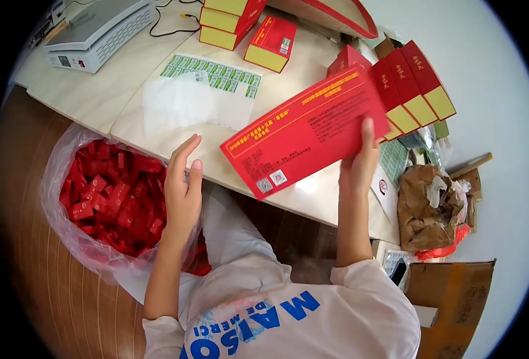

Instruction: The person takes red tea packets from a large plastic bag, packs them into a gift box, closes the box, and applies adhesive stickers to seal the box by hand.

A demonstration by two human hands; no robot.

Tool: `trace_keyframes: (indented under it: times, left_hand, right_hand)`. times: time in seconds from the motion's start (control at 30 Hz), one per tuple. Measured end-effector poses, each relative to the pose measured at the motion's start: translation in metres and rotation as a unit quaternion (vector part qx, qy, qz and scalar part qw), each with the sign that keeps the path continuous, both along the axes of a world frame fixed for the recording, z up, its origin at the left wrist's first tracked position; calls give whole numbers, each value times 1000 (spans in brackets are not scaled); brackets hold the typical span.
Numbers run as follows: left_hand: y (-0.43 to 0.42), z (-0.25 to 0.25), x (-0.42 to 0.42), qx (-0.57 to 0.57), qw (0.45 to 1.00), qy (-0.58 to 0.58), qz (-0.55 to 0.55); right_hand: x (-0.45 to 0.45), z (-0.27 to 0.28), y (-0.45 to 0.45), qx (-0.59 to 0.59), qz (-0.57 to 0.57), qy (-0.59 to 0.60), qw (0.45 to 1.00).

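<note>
My right hand [361, 157] grips the right end of a long red box [306, 131], thumb on its printed face, holding it tilted above the table's front edge. Yellow text and two square codes show on that face. My left hand [183, 185] is raised to the left of the box, apart from it, fingers extended and holding nothing. Beyond the box, a sheet of green-and-white stickers [240, 81] lies on the table [109, 99], partly covered by translucent white paper [177, 102].
A plastic-lined container of small red packets [118, 191] stands at the left. Red-and-yellow boxes [271, 43] are at the back, with more boxes [420, 84] standing at the right. A white device [100, 36] sits back left. A brown bag [429, 206] and a carton [450, 299] are at the right.
</note>
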State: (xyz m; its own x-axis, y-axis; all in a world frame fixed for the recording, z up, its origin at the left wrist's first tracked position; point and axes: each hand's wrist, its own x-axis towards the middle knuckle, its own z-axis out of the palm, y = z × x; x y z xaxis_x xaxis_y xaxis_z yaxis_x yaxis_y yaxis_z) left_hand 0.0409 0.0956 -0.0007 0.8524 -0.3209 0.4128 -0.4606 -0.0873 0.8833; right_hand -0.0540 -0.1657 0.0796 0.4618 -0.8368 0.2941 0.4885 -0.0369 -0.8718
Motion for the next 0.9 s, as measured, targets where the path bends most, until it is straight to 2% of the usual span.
trace_keyframes:
  times: [0.07, 0.1, 0.13, 0.2, 0.27, 0.33, 0.37, 0.47, 0.5, 0.53, 0.57, 0.6, 0.67, 0.7, 0.73, 0.77, 0.8, 0.87, 0.9]
  left_hand:
    - [1, -19, 18, 30, 1000, -8, 0]
    - [1, -27, 28, 108, 992, -57, 40]
    - [2, -36, 37, 188, 974, -102, 78]
    - [7, -49, 57, 217, 967, -96, 92]
    - [13, -55, 76, 340, 918, -147, 144]
    - [25, -66, 93, 371, 910, -118, 140]
    - [31, -70, 101, 397, 894, -123, 166]
    - [50, -79, 120, 431, 867, -123, 217]
    - [55, -80, 128, 438, 859, -114, 238]
    - [59, -81, 134, 445, 850, -105, 262]
    - [61, -80, 142, 455, 844, -98, 265]
    - [61, -80, 149, 459, 841, -93, 272]
    - [58, -73, 161, 481, 827, -68, 282]
    - [54, -75, 167, 466, 826, -80, 307]
    - [49, -72, 170, 472, 820, -78, 313]
    - [40, -68, 170, 456, 828, -122, 302]
    - [28, -64, 169, 439, 835, -163, 289]
    - [-3, -58, 166, 321, 911, -188, 180]
    - [-18, -57, 162, 299, 926, -192, 125]
  right_hand:
    - [-1, -23, -16, 122, 59, 36, 990]
    - [-3, -33, -19, 178, 55, 81, 979]
    - [-7, -49, -28, 177, 59, 85, 979]
    - [-20, -81, -49, 233, 114, 150, 954]
    - [-21, -89, -48, 208, 97, 182, 956]
    - [-21, -97, -49, 18, -121, 218, 968]
    - [-16, -85, -46, -61, -157, 203, 965]
    - [2, -48, -36, -160, -89, 179, 967]
    - [13, -39, -34, -157, -85, 184, 967]
    - [26, -32, -31, -217, -39, 215, 951]
    - [42, -28, -30, -277, 8, 242, 930]
    - [60, -28, -30, -380, 13, 254, 889]
    - [94, -17, -12, -501, 63, 284, 815]
    - [112, -20, -11, -499, 71, 278, 818]
    - [131, -23, -10, -560, 112, 285, 770]
    - [151, -27, -10, -617, 153, 289, 716]
    - [171, -36, -14, -615, 162, 284, 718]
    - [207, -60, -33, -655, 195, 322, 655]
    - [223, -64, -40, -652, 203, 322, 656]
